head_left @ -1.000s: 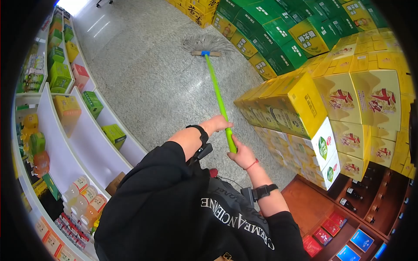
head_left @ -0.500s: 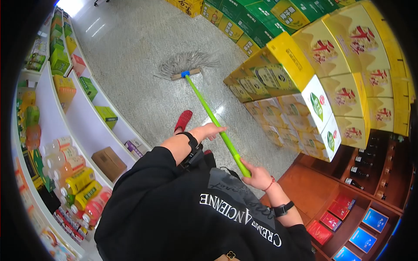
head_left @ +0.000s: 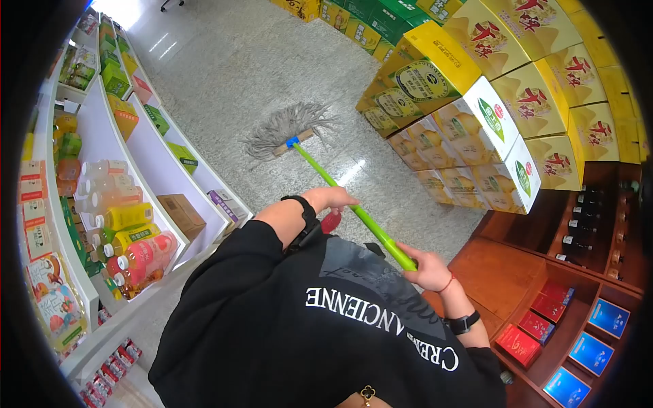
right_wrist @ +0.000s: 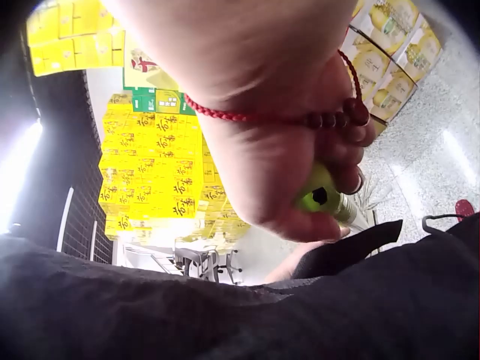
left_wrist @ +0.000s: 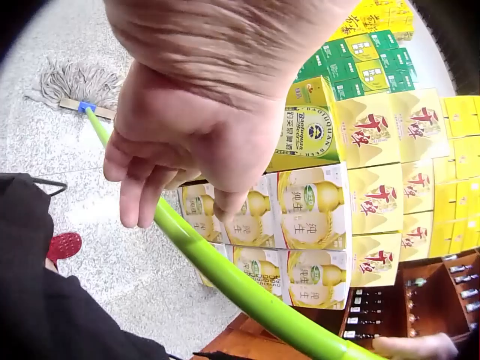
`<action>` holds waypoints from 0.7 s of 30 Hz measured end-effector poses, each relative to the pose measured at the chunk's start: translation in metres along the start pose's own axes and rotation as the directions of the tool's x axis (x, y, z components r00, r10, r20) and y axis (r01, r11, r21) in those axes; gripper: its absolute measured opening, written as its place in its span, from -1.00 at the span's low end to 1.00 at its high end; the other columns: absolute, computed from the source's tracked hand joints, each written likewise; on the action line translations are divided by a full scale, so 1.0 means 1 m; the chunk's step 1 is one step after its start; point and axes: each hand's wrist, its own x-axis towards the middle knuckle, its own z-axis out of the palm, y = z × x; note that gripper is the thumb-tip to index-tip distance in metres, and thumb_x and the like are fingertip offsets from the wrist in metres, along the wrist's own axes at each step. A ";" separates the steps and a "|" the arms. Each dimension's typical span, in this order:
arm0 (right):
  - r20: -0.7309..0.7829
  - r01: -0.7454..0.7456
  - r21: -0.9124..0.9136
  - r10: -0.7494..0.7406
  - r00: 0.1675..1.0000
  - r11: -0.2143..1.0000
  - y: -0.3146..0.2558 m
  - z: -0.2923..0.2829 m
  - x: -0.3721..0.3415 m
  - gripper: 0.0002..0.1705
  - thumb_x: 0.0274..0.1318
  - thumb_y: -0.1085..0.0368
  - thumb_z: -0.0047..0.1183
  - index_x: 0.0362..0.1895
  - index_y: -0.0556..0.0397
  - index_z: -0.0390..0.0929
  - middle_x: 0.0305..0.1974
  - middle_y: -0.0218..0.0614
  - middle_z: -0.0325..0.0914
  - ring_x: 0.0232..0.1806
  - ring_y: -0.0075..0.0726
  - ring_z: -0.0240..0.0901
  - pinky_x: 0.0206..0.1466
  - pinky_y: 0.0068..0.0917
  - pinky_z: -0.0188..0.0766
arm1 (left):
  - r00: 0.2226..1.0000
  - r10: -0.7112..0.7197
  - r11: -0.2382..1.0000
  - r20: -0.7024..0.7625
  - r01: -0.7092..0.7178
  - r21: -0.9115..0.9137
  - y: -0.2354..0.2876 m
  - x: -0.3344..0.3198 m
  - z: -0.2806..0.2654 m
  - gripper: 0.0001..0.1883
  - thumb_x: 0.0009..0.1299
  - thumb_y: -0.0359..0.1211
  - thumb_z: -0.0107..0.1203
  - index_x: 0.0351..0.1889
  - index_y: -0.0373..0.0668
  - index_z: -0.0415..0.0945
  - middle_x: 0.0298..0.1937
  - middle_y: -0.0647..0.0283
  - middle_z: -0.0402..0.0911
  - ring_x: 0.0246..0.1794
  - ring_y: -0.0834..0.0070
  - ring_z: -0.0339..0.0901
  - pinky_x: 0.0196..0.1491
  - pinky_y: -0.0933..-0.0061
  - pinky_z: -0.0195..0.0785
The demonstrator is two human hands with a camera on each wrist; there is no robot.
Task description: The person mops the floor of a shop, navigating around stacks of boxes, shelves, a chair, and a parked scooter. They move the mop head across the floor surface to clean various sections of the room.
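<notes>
A mop with a bright green handle (head_left: 371,223) slants across the floor in the head view, its grey string head (head_left: 289,129) spread flat beyond a blue joint. My left hand (head_left: 331,198) grips the handle partway along, and in the left wrist view that hand (left_wrist: 199,131) has its fingers curled over the pole (left_wrist: 225,266). At the handle's near end my right hand (head_left: 430,270) holds on with fingers wrapped round it. The right wrist view shows this hand (right_wrist: 285,172) round the green end cap (right_wrist: 321,196).
Stacked yellow and white cartons (head_left: 476,129) stand close on the right, above a brown wooden cabinet (head_left: 500,275) with red and blue boxes. White shelves (head_left: 146,160) with bottles and packets line the left. A red shoe (head_left: 330,221) shows below my left hand.
The mop head has come nearer and shifted left, then slightly down. Both hands keep hold of the handle, the right one moving out to the right. More of the left shelves' near end shows.
</notes>
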 end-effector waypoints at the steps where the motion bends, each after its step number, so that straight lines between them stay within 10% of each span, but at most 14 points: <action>1: -0.038 0.011 0.024 -0.010 0.999 1.000 0.001 0.010 0.001 -0.26 -0.23 0.18 0.11 0.20 -0.14 0.28 -0.37 -0.01 0.53 -0.36 -0.02 0.50 -0.24 -0.30 0.42 | 1.000 0.006 1.000 0.001 -0.006 0.001 -0.005 0.004 0.005 -0.27 0.22 0.16 -0.08 -0.07 -0.43 0.45 -0.17 -0.02 0.56 -0.39 0.24 0.58 -0.23 0.22 0.39; 7: -0.069 0.025 0.026 -0.023 0.997 0.999 0.004 0.081 0.046 -0.26 -0.19 0.08 0.09 0.21 -0.16 0.25 -0.30 0.06 0.51 -0.25 0.12 0.47 -0.17 -0.16 0.41 | 0.982 0.030 0.987 -0.188 -0.059 -0.151 -0.047 0.003 0.051 -0.17 0.22 0.04 0.02 0.18 -0.53 0.10 -0.20 -0.12 0.53 -0.48 0.20 0.55 -0.25 0.34 0.42; 9: -0.098 0.048 0.033 -0.045 0.994 0.998 0.003 0.100 0.084 -0.25 -0.18 0.07 0.07 0.22 -0.16 0.23 -0.29 0.07 0.51 -0.24 0.13 0.46 -0.17 -0.15 0.41 | 0.873 0.076 0.961 -0.481 -0.193 -0.198 -0.067 0.014 0.056 -0.08 0.23 -0.02 0.04 0.28 -0.50 -0.17 -0.13 -0.17 0.48 -0.35 0.20 0.54 -0.31 0.36 0.43; 13: -0.159 0.056 0.108 -0.038 0.987 0.993 -0.013 0.123 0.105 -0.26 -0.15 0.06 0.03 0.22 -0.12 0.21 -0.31 0.09 0.51 -0.24 0.16 0.45 -0.17 -0.12 0.39 | 0.894 -0.057 0.945 -0.444 -0.095 -0.314 -0.069 -0.016 0.049 -0.07 0.23 -0.05 0.04 0.30 -0.48 -0.25 -0.04 -0.20 0.42 -0.15 0.21 0.50 -0.32 0.40 0.43; 19: -0.209 0.090 0.124 -0.063 0.976 0.988 -0.003 0.094 0.046 -0.28 -0.16 0.06 0.06 0.19 -0.08 0.28 -0.33 0.03 0.52 -0.29 0.08 0.48 -0.20 -0.22 0.39 | 0.865 -0.071 0.941 -0.496 -0.107 -0.321 -0.036 -0.036 0.061 -0.13 0.18 -0.04 0.11 0.25 -0.48 -0.02 -0.18 -0.03 0.52 -0.37 0.27 0.54 -0.50 0.42 0.37; 21: -0.121 0.040 0.026 -0.036 0.992 0.999 0.004 0.057 -0.008 -0.30 -0.18 0.08 0.07 0.17 -0.08 0.30 -0.42 0.00 0.52 -0.37 0.05 0.48 -0.27 -0.22 0.38 | 0.971 -0.069 0.969 -0.229 0.011 -0.246 0.001 -0.031 0.065 -0.19 0.18 -0.02 0.11 0.23 -0.39 0.10 -0.18 0.11 0.53 -0.37 0.52 0.51 -0.52 0.57 0.21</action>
